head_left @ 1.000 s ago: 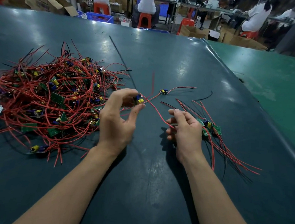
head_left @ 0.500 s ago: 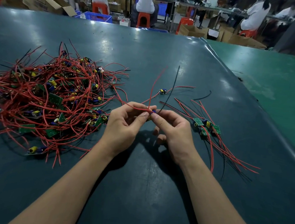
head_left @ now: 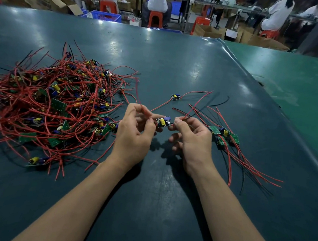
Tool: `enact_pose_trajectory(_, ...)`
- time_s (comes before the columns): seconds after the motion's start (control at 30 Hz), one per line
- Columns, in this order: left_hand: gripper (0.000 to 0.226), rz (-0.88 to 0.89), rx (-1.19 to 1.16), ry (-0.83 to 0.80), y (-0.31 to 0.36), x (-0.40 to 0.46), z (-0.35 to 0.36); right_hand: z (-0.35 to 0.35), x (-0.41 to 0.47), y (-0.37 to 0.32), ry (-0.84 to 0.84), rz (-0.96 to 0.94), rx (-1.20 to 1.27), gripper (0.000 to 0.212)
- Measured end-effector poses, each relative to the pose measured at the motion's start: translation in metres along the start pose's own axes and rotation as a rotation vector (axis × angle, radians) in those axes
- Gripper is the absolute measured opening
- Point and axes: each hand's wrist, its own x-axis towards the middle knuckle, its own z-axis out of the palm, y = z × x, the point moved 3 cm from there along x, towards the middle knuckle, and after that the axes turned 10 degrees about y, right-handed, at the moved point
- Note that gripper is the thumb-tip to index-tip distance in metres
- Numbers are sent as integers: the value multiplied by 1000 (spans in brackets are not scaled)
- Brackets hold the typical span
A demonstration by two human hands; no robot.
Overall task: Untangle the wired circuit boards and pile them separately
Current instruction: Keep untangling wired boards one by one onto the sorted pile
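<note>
A small circuit board [head_left: 163, 122] with a yellow capacitor and blue part hangs between my two hands above the dark green table [head_left: 177, 64]. My left hand [head_left: 134, 131] pinches its red wires on the left side. My right hand [head_left: 193, 138] pinches the red and black wires on its right side. A big tangle of boards and red wires [head_left: 56, 102] lies to the left. A small pile of separated boards [head_left: 224, 135] with straight wires sits just right of my right hand. One single wired board [head_left: 175, 97] lies beyond my hands.
A loose black wire [head_left: 221, 102] lies past the separated pile. The table's raised edge [head_left: 270, 102] runs along the right, with a lighter green surface beyond. Cardboard boxes, a blue crate [head_left: 103, 16], red stools and seated people fill the background.
My hands came together on the board, then drew slightly apart, and the board now shows between them. Its wires, which stood up half a second ago, have dropped.
</note>
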Motion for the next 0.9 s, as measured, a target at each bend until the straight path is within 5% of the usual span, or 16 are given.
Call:
enact_pose_trajectory(0.23,24,74,113,-87,2,-2,-1,0,-2,-3,-16,-37,26,8)
enact_pose_trajectory(0.4,26,547,565,257,17,2,-16,-1,-3,-7,34,-83,94,11)
enact_pose_trajectory(0.47,18,663,573,420,24,1,-23,-3,-1,-9,96,-86,153,12)
enact_pose_trajectory(0.53,21,717,472,371,25,-4,-21,-6,3,-11,137,-51,242,11)
enact_pose_trajectory(0.7,38,231,379,-110,7,-7,2,-1,0,-9,3,36,251,5)
enact_pose_trajectory(0.8,44,32,276,-77,-1,0,1,4,-5,-6,-66,-26,57,9)
enact_pose_trajectory(0.9,16,-93,175,-6,-5,3,-2,8,-10,-4,-97,-161,-152,11)
